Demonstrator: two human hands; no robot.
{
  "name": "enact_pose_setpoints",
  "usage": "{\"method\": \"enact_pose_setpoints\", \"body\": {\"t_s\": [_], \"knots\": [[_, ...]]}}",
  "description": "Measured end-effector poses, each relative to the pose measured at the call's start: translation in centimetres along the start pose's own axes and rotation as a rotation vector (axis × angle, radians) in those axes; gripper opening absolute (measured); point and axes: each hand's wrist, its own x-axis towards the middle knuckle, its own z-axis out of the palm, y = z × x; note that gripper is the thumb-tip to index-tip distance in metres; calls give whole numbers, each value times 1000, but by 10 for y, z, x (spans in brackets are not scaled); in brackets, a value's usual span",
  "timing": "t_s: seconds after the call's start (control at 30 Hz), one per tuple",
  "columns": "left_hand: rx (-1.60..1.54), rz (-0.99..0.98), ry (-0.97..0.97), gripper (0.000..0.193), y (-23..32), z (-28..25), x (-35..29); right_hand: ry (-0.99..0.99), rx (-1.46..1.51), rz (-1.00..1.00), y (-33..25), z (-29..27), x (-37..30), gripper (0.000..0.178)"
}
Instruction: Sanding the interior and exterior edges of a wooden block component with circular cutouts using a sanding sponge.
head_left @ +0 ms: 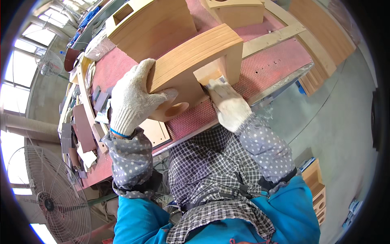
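Note:
A thick wooden panel (195, 59) stands on edge, tilted, on the red mesh-covered workbench (280, 61). It has a rectangular cutout toward its right end and a round hole near its lower left. My left hand (136, 95), in a white knit glove, is closed round the panel's left end, thumb on the near face. At the rectangular cutout, my gloved right hand (227, 99) has its fingers pressed together on what looks like a small folded piece of sandpaper (220, 79), dark at one edge. The fingers partly hide it.
Behind the panel stand another wooden piece (158, 28) and a smaller one (243, 14). Abrasive sheets and blocks (83, 126) clutter the bench's left side. A large fan (50, 199) is at lower left. Wooden boards (325, 32) lie beyond the bench's right end.

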Motion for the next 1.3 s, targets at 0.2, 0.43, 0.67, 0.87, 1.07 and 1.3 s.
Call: {"method": "enact_pose_setpoints", "body": {"t_s": [0.2,0.43,0.67,0.87,1.07,1.3], "knots": [[-18,-19,-5,77,-1,0,0,-696,168,432,-18,-38,72,51],[24,28,3,77,5,-1,-1,54,-44,79,-9,0,16,45],[-49,-4,-17,72,2,1,0,-267,-10,170,-9,-4,48,37],[-9,42,29,68,0,0,1,-84,27,95,-6,-4,31,52],[-19,10,-16,68,2,-2,3,-378,157,315,-1,5,68,33],[223,23,-137,72,27,-14,18,-315,87,316,6,23,66,32]]}}
